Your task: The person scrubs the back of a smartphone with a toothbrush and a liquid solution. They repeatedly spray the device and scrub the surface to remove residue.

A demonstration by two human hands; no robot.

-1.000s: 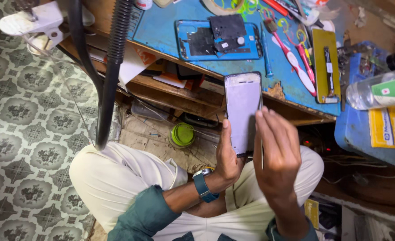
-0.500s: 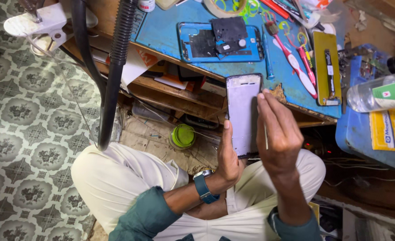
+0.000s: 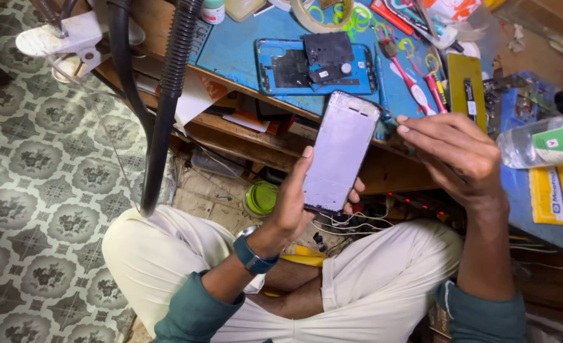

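— So, what fills the view, biggest first?

— A blue-topped workbench [image 3: 243, 47] with a shelf below, a black corrugated hose [image 3: 167, 108] hanging in front of it, and a person sitting cross-legged on patterned tiles. On the bench lies a blue phone frame [image 3: 316, 67] with dark parts on it, plus red-handled tools and a yellow case.

— And the phone itself?

— A pale phone panel [image 3: 340, 149] is held up above the lap, just in front of the bench edge. The left hand [image 3: 294, 203] is closed around its lower end, thumb on one long edge, fingers behind.

— The right hand [image 3: 456, 155]?

— Curled, fingertips at the panel's top corner; whether they pinch anything there, I cannot tell.

— How would it handle?

— Light, thin and stiff, I judge, yet fragile and smooth-faced. Best held by the long edges, low down, not pressed on the face.
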